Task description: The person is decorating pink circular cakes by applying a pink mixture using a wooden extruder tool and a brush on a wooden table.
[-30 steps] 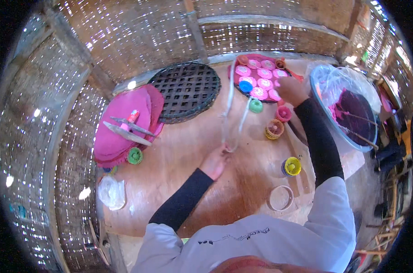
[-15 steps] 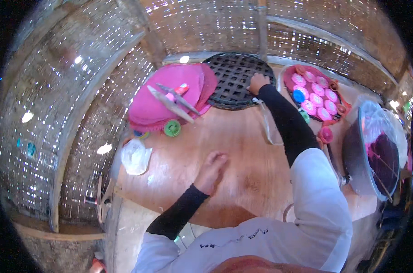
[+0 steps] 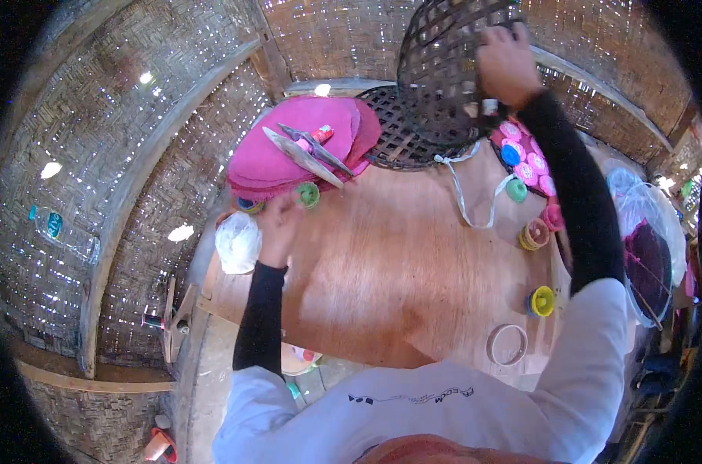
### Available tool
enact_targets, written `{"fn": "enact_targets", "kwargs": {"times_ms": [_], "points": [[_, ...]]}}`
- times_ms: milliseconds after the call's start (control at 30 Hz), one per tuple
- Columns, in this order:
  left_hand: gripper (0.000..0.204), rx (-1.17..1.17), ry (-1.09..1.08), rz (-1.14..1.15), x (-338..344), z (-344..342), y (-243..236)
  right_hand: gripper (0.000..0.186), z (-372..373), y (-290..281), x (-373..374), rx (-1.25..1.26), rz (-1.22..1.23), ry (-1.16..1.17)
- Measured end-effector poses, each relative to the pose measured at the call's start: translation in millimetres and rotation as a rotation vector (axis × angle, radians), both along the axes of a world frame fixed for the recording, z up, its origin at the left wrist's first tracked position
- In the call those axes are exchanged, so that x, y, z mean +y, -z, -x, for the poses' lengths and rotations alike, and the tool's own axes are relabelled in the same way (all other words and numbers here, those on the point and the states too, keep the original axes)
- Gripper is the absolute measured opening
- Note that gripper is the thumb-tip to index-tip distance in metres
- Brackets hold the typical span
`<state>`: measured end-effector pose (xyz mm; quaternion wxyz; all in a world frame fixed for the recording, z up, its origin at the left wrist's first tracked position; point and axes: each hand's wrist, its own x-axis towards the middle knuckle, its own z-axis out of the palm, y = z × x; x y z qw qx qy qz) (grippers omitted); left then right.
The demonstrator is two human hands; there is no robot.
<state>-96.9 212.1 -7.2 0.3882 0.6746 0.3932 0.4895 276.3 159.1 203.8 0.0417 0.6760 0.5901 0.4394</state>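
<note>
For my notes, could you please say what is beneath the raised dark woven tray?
Beneath the raised tray, another dark woven tray shows on the table; its covered part cannot be seen.

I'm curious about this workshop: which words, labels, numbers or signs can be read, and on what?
White shirt: small dark lettering, which I won't copy out.
Clear bottle: pale lettering on a teal label, likewise not copied.
Red item: any marks too blurred to read.

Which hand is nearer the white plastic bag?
Left: the left hand is close beside the bag; the right hand is far to its right, gripping a dark woven tray.
</note>
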Motion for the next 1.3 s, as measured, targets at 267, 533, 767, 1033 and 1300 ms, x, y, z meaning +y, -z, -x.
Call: {"fn": "enact_targets", "kwargs": {"times_ms": [267, 533, 767, 1033, 1300], "points": [[0.031, 0.484, -0.169, -0.268, 89, 34, 12, 0.022, 35, 69, -203, 0.773, 0.346, -0.344], [0.028, 0.701, -0.192, -0.395, 86, 14, -15, 0.029, 84, 163, -204, 1.005, 0.905, -0.228], [0.031, 1.242, -0.192, -0.347, 123, 14, -13, 0.063, 185, 168, 41, 0.991, 0.333, -0.533], [0.033, 1.286, -0.114, -0.451, 129, 12, 10, 0.054, 217, 209, 123, 1.163, 0.277, -0.169], [0.024, 1.169, -0.019, -0.517, 150, -10, 12, 0.049, 145, 131, 3, 1.798, -0.157, -0.749]]}}
